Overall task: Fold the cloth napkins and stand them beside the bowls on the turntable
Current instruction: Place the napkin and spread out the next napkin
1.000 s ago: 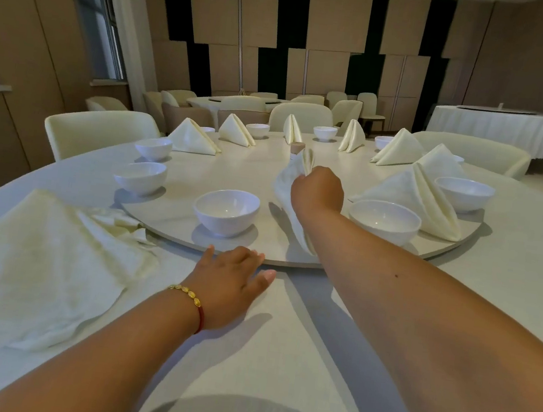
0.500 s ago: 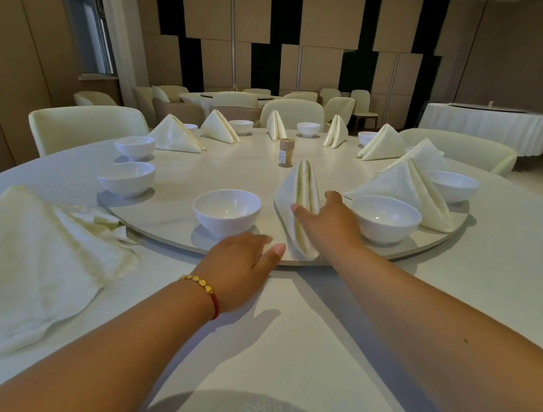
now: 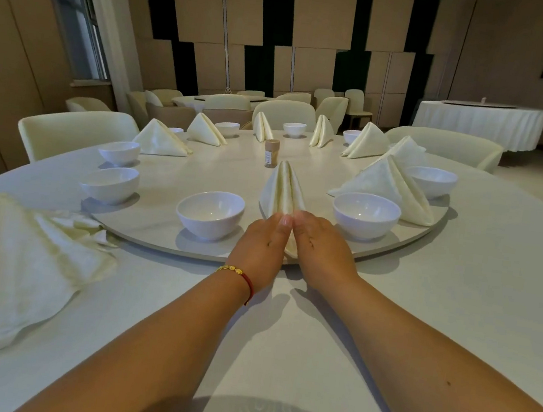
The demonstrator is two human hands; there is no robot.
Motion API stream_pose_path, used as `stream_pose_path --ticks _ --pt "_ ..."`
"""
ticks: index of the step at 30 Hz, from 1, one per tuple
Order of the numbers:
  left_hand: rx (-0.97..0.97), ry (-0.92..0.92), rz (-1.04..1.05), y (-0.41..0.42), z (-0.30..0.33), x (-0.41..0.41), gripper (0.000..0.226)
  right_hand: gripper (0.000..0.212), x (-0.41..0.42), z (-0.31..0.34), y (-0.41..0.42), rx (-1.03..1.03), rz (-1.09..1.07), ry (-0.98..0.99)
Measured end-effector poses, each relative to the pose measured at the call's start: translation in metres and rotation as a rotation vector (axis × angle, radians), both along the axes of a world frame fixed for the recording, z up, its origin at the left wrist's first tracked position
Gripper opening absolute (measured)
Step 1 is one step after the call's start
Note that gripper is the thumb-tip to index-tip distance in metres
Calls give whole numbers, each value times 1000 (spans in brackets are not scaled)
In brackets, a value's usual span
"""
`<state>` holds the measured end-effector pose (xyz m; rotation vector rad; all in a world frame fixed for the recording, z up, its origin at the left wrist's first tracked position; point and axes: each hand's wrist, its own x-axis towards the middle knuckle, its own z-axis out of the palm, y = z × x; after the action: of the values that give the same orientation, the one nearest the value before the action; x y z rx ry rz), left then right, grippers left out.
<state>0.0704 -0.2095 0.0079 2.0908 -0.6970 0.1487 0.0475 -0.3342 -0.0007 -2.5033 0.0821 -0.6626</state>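
A cream folded napkin point(image 3: 282, 190) stands upright near the front edge of the round turntable point(image 3: 227, 165), between a white bowl point(image 3: 208, 213) on its left and a white bowl point(image 3: 365, 214) on its right. My left hand point(image 3: 259, 249) and my right hand point(image 3: 321, 250) flank the napkin's near end, fingers straight, pressing its two sides together. The napkin's lower near corner is hidden between my hands. Several other folded napkins, such as one at the right point(image 3: 386, 190), stand beside bowls around the turntable.
A loose pile of unfolded napkins point(image 3: 6, 267) lies on the tablecloth at my left. Two more bowls point(image 3: 111, 183) sit on the turntable's left side without napkins. A small brown cylinder point(image 3: 271, 153) stands near the centre. Cream chairs point(image 3: 76, 131) ring the table.
My right hand set the napkin down on the turntable and slid to its near end. My left hand left the turntable's edge and came up against the napkin's left side.
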Motion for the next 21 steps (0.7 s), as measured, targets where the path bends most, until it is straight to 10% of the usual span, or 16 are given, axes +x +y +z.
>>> stream_pose_path --ticks 15,21 --pt "117 -126 29 12 -10 -7 56 110 -12 5 -6 -16 -144 -20" --pt "644 -305 368 63 -6 -21 65 91 -26 17 -1 -105 -131 -170"
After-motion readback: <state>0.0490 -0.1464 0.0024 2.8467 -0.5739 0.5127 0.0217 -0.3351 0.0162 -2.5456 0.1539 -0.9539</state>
